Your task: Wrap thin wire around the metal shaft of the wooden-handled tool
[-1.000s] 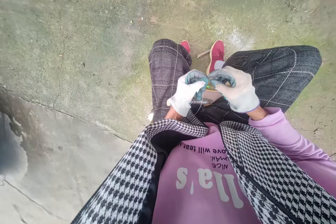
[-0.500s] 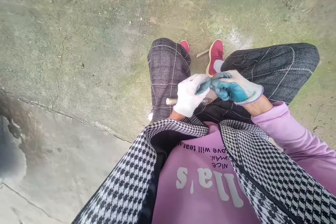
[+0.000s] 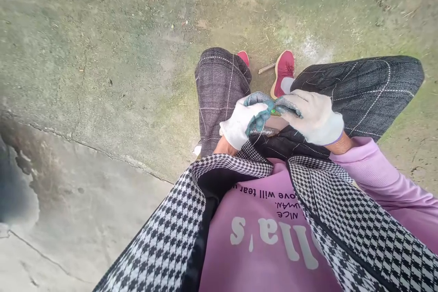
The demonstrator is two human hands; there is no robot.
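Above my lap my gloved left hand (image 3: 247,120) is closed, thumb and fingers pinched together. My gloved right hand (image 3: 310,115) meets it fingertip to fingertip, its fingers curled and pressed together. Between the fingertips shows a small green thing (image 3: 273,112), too small and covered to name. A thin white strand (image 3: 263,127) hangs from the left fingers. Just below the hands lies a tool with a shiny metal part (image 3: 270,131), its far end behind my left wrist. A pale beige surface (image 3: 278,122) shows under the fingertips.
My knees in dark checked trousers (image 3: 221,82) are spread on both sides. A short stick (image 3: 267,68) lies on the concrete ground (image 3: 137,54) beside a red shoe (image 3: 284,69). A crack (image 3: 92,147) runs across the ground at left.
My right hand has turned over from showing its blue-green palm side to its back. My left fingers have rolled round, and the green thing and the strand have come into view.
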